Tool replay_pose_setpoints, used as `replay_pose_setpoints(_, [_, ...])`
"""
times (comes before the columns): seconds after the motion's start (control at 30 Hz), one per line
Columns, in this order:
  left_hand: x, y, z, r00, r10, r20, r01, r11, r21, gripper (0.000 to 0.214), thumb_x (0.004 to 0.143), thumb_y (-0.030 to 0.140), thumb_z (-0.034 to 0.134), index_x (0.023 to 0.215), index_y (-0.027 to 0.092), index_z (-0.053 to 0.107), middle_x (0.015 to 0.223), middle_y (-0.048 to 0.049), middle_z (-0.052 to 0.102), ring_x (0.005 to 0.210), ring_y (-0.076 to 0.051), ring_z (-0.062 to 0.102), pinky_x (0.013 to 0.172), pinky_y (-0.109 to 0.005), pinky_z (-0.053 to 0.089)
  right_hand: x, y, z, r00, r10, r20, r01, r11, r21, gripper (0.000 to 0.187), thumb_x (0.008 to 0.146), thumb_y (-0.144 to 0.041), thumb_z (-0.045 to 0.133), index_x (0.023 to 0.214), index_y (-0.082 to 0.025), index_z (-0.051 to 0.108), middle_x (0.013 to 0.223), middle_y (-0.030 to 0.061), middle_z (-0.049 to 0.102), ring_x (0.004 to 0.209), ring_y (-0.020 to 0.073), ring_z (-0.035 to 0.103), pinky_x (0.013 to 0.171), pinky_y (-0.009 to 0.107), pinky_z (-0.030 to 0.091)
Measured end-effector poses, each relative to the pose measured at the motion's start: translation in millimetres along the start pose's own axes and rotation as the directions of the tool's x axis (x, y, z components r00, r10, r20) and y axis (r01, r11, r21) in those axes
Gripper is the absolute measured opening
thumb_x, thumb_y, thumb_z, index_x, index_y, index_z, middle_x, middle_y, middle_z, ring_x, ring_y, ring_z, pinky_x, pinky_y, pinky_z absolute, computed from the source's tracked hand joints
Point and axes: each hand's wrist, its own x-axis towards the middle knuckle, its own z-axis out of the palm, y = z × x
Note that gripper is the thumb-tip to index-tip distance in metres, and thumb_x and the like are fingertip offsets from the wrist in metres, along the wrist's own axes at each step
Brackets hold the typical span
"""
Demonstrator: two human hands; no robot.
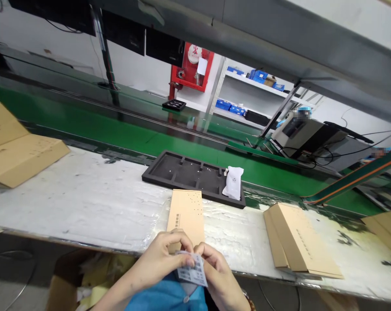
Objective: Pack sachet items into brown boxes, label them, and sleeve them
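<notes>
Between my two hands is a small white label sheet printed with dark text and codes. My left hand pinches its upper left part between thumb and fingers. On the other side, my right hand has its fingers closed at the sheet's right edge. Just beyond my hands a flat brown cardboard box with printed characters lies on the bench, its near end partly hidden by my fingers. Behind it sits a black foam tray with compartments, and a white wrapped packet rests in its right end.
Cardboard boxes stand at the bench's left and right. A green conveyor belt runs behind the bench; a small black tray lies farther back. Below the front edge is an open carton. A grey shelf hangs overhead.
</notes>
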Motion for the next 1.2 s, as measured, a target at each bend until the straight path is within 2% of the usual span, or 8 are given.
replay_pose_setpoints(0.27, [-1.8,4.2,-2.5,0.998,-0.058,0.030,0.055,0.994,0.093,0.006,0.074,0.024,0.080,0.075,0.020,0.076,0.077,0.0016,0.065,0.072,-0.014,0.055,0.068,-0.024,0.041,-1.1,-4.2,-17.4,0.988,-0.156,0.006,0.155,0.974,-0.166,0.026,0.092,-0.045,0.069,0.087,-0.020,0.060,0.081,0.0013,0.050,0.071,0.0144,0.041,0.060,0.025,0.032])
replay_pose_setpoints(0.5, [-1.3,2.1,-1.6,0.998,-0.062,0.017,0.060,0.994,0.089,0.005,0.074,0.021,0.080,0.076,0.021,0.076,0.077,0.0025,0.065,0.075,-0.013,0.058,0.070,-0.023,0.043,0.6,-0.2,-6.8,0.996,-0.092,-0.018,0.092,0.996,-0.020,0.031,0.086,-0.046,0.075,0.084,-0.020,0.059,0.078,-0.0003,0.047,0.067,0.0129,0.038,0.060,0.025,0.027])
replay_pose_setpoints(0.63, [-5.8,-1.2,0.3,0.995,-0.094,0.010,0.094,0.996,0.009,0.029,0.076,0.016,0.079,0.101,0.026,0.072,0.081,0.0049,0.066,0.082,-0.014,0.062,0.077,-0.023,0.048,-1.5,4.7,1.5,0.999,-0.046,-0.018,0.048,0.992,0.113,0.033,0.086,-0.046,0.076,0.084,-0.020,0.055,0.074,-0.0023,0.045,0.062,0.0104,0.032,0.060,0.024,0.025])
replay_pose_setpoints(0.8, [-5.5,-13.1,-2.5,0.959,0.267,0.094,-0.277,0.952,0.126,0.040,0.088,0.011,0.070,0.121,0.034,0.068,0.092,0.0017,0.066,0.089,-0.015,0.062,0.084,-0.027,0.049,-2.8,13.5,6.3,0.998,-0.064,0.007,0.063,0.987,0.151,0.035,0.088,-0.046,0.074,0.084,-0.019,0.053,0.082,-0.0014,0.048,0.060,0.0078,0.030,0.056,0.023,0.022])
replay_pose_setpoints(0.9, [-4.0,-12.4,-6.1,0.779,0.583,0.231,-0.624,0.758,0.190,0.035,0.095,0.008,0.061,0.120,0.031,0.069,0.091,-0.0014,0.067,0.089,-0.015,0.060,0.096,-0.035,0.046,-0.4,22.7,5.7,0.999,-0.020,0.048,0.012,0.986,0.163,0.035,0.089,-0.046,0.073,0.084,-0.020,0.050,0.073,-0.0048,0.043,0.056,0.0069,0.029,0.053,0.022,0.021])
replay_pose_setpoints(0.97, [-4.8,-8.1,-7.9,0.696,0.662,0.277,-0.717,0.660,0.224,0.031,0.096,0.004,0.057,0.116,0.025,0.068,0.091,-0.0028,0.067,0.087,-0.015,0.060,0.103,-0.040,0.042,0.8,27.0,4.5,0.997,0.027,0.066,-0.037,0.986,0.160,0.038,0.088,-0.048,0.074,0.082,-0.021,0.048,0.068,-0.0066,0.039,0.054,0.0067,0.026,0.052,0.022,0.020])
replay_pose_setpoints(1.07, [-8.3,-4.0,-9.4,0.688,0.680,0.252,-0.725,0.647,0.236,0.027,0.097,0.004,0.055,0.113,0.022,0.066,0.088,-0.0021,0.064,0.082,-0.014,0.058,0.104,-0.041,0.042,-1.3,23.8,1.7,1.000,-0.007,0.016,0.006,0.998,0.062,0.039,0.089,-0.052,0.071,0.084,-0.021,0.049,0.071,-0.0056,0.039,0.056,0.0077,0.026,0.053,0.023,0.022])
replay_pose_setpoints(1.2, [-12.0,-12.0,-9.5,0.766,0.607,0.211,-0.642,0.736,0.215,0.026,0.096,0.006,0.058,0.113,0.025,0.066,0.083,0.0000,0.058,0.082,-0.014,0.056,0.102,-0.038,0.045,-8.6,5.6,-1.6,0.983,-0.185,0.017,0.185,0.966,-0.181,0.042,0.095,-0.060,0.058,0.088,-0.019,0.057,0.080,-0.0004,0.046,0.065,0.0112,0.037,0.058,0.025,0.029])
